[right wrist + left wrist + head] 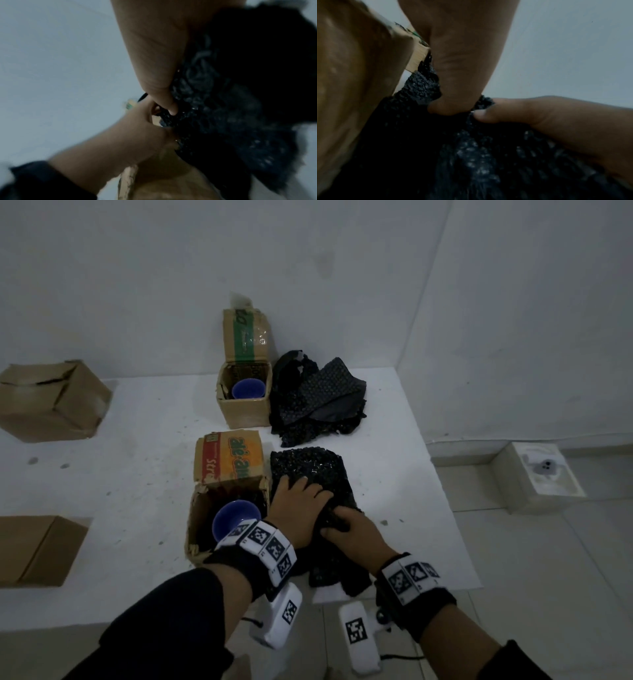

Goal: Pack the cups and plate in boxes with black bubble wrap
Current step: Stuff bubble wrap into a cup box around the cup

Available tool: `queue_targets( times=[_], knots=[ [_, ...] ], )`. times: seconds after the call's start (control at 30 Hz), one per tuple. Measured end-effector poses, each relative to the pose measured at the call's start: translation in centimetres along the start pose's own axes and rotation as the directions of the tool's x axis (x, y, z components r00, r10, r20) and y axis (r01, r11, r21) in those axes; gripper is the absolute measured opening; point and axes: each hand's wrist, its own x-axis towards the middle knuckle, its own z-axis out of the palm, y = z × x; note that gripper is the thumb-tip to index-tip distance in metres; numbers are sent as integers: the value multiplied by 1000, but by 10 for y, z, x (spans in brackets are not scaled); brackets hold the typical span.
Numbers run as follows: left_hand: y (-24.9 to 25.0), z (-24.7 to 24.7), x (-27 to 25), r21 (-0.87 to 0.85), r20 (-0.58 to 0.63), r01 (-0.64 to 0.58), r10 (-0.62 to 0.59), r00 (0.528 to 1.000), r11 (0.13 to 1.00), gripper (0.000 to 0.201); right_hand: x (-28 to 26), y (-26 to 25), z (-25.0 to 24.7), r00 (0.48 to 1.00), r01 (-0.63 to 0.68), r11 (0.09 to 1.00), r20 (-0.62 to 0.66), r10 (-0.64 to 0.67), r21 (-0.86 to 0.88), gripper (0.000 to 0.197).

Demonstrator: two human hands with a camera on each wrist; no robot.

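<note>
White walls back a white bench (137, 474). Both hands work a sheet of black bubble wrap (308, 470) lying beside the near box (205, 508), which holds a blue cup (233, 517). The left hand (298, 501) presses flat on the wrap with fingers spread; the right hand (352, 530) pinches a fold. Farther back, a second box (245, 405) holds another blue cup (248, 388), next to a heap of wrap (318, 398).

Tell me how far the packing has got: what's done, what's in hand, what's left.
Done: a blue cup stands in the far box, another blue cup in the near box; both boxes are open. In hand: the left hand presses and the right hand grips a black bubble wrap bundle; its contents are hidden. Left: boxing the bundle. More wrap lies behind.
</note>
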Motion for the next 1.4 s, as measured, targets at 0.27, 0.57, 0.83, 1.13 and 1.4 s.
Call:
queue_targets(
  times=[0.27,0.57,0.83,1.13,1.4],
  knots=[
    [-41,-60,-22,-207,-395,-116,25,918,972,28,-14,-48,-46,979,179,879,-169,-114,442,20],
    [-95,-56,-76,-746,-254,-122,-110,961,655,21,1,-106,-24,964,237,822,-228,-135,518,28],
    [-148,-4,-122,-568,-86,45,-114,990,822,18,17,-118,27,936,346,924,-13,-352,-162,28],
    [-150,21,-127,-112,-221,-59,33,975,992,33,18,-139,59,814,574,579,477,-331,-579,28],
    [-138,36,-121,-206,-248,-58,5,969,977,39,28,-149,70,828,535,170,474,-300,-827,18]
  ],
)
